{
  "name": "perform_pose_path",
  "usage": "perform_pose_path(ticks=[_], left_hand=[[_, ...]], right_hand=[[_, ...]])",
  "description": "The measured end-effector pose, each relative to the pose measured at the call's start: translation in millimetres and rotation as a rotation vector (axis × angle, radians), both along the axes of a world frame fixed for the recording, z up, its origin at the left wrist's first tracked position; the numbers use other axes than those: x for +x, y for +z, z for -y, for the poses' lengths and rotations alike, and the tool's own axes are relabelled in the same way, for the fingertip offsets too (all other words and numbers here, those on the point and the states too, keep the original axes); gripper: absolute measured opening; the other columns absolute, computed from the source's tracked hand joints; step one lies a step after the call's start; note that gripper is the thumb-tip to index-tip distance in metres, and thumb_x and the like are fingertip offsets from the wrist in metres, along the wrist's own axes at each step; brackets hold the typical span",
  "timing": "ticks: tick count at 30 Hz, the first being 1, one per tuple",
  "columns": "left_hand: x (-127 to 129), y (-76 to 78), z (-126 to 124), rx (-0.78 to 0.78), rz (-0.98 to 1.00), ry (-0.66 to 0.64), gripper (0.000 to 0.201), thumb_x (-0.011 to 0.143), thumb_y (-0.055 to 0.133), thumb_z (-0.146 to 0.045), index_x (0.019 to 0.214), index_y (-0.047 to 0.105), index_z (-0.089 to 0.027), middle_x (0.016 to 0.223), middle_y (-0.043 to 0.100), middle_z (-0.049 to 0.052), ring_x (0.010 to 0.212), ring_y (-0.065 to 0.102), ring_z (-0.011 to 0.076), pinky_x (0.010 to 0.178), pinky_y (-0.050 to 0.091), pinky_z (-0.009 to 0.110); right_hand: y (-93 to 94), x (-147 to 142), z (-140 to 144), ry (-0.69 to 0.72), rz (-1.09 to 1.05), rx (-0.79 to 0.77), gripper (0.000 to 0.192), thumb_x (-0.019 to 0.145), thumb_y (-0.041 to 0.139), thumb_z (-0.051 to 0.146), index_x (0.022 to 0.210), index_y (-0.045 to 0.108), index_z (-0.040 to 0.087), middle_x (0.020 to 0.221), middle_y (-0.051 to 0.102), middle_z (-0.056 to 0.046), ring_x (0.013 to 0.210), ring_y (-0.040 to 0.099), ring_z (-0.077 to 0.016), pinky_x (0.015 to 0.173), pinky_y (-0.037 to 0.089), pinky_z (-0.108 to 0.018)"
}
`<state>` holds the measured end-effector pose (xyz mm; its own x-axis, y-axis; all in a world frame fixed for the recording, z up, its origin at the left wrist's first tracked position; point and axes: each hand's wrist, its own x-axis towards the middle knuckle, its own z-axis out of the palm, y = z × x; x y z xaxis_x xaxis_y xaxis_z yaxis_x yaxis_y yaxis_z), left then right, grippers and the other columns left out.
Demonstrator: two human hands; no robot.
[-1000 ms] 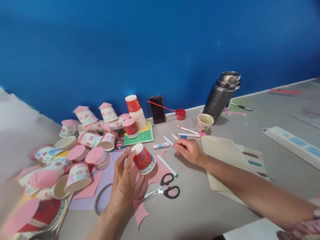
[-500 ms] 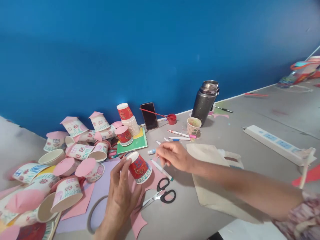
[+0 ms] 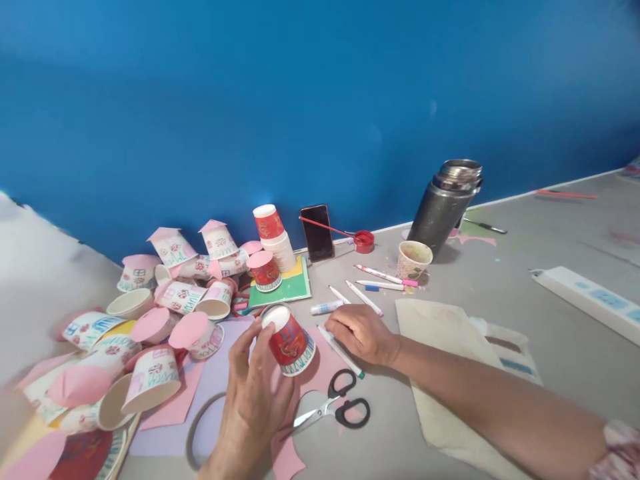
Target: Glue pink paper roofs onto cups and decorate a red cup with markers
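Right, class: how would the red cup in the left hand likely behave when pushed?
The red cup looks like thin paper, so probably light and easily dented. Its tapered, round shape suggests it might roll in a curve if laid sideways.

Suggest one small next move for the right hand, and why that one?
I'd probably have the right hand pick up the green-ended white marker: it lies right beside that hand, while the left hand holds the red paper cup.
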<state>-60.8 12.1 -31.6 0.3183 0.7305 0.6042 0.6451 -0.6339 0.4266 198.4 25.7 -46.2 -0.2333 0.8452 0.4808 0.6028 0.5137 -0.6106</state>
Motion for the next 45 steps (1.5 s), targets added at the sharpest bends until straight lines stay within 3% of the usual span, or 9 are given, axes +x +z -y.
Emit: perform_pose_path(ticks=[3,10,17,20,24,34,41,45], left_hand=[[-1.5,0.2,-2.1,0.042,0.007,0.040,0.087,0.090,0.070,-0.019,0.166,0.033,-0.041,0.153,0.044,0.014,0.142,0.053,0.0433,0.117,0.051,0.067],[-2.0,7.7,-4.7,0.161,-0.090,0.077,0.086,0.089,0.073,-0.012,0.164,0.033,-0.026,0.147,0.049,0.019,0.139,0.054,0.0347,0.110,0.057,0.051],[0.3,9.2,-5.0,0.167,-0.073,0.122,0.081,0.090,0.073,-0.018,0.162,0.037,-0.026,0.145,0.050,0.017,0.135,0.055,0.0335,0.109,0.056,0.050],[-0.8,9.0,-5.3,0.174,-0.089,0.116,0.081,0.088,0.074,-0.018,0.161,0.038,-0.025,0.142,0.052,0.017,0.133,0.056,0.0327,0.106,0.058,0.048],[-2.9,9.3,-3.4,0.119,-0.075,0.128,0.084,0.085,0.075,-0.016,0.161,0.038,-0.022,0.143,0.052,0.019,0.135,0.055,0.0327,0.108,0.058,0.048],[-0.2,12.7,-0.6,0.037,0.019,0.113,0.085,0.079,0.074,-0.013,0.157,0.040,-0.022,0.143,0.051,0.018,0.138,0.052,0.0352,0.111,0.057,0.056],[0.3,11.6,5.9,-0.259,0.303,0.015,0.092,0.074,0.067,-0.005,0.156,0.037,-0.032,0.155,0.041,0.013,0.145,0.052,0.0328,0.116,0.053,0.053],[-0.2,10.7,7.3,-0.322,0.359,0.011,0.095,0.070,0.065,-0.004,0.155,0.037,-0.033,0.156,0.040,0.013,0.146,0.052,0.0332,0.117,0.052,0.055]], right_hand=[[-1.4,-2.3,-0.4,-0.002,0.109,-0.019,0.047,0.111,0.045,0.041,0.072,0.061,0.023,0.071,0.073,-0.005,0.069,0.067,-0.0187,0.069,0.042,-0.032],[1.4,-9.1,5.3,0.013,0.349,-0.105,0.033,0.105,0.059,0.037,0.080,0.069,0.020,0.079,0.079,-0.007,0.072,0.069,-0.0195,0.066,0.036,-0.032],[15.4,-5.5,4.5,-0.003,0.522,-0.249,0.033,0.108,0.055,0.041,0.091,0.074,0.020,0.092,0.082,-0.008,0.085,0.074,-0.0225,0.069,0.036,-0.032],[19.3,-5.6,6.3,-0.005,0.575,-0.293,0.033,0.108,0.056,0.045,0.105,0.074,0.018,0.099,0.082,-0.011,0.092,0.075,-0.0259,0.072,0.040,-0.033],[22.2,-7.8,10.3,0.008,0.615,-0.326,0.035,0.106,0.060,0.047,0.121,0.070,0.016,0.109,0.081,-0.013,0.102,0.075,-0.0297,0.079,0.044,-0.035],[26.6,-7.1,16.8,-0.001,0.637,-0.373,0.038,0.106,0.059,0.045,0.131,0.064,0.017,0.116,0.080,-0.014,0.110,0.075,-0.0343,0.081,0.049,-0.038],[20.7,-6.5,24.2,-0.063,0.631,-0.296,0.053,0.100,0.066,0.054,0.139,0.059,0.018,0.119,0.081,-0.015,0.103,0.079,-0.0352,0.078,0.052,-0.040],[17.7,-5.8,24.5,-0.089,0.626,-0.256,0.054,0.099,0.067,0.056,0.137,0.060,0.019,0.117,0.082,-0.013,0.100,0.080,-0.0347,0.073,0.052,-0.039]])
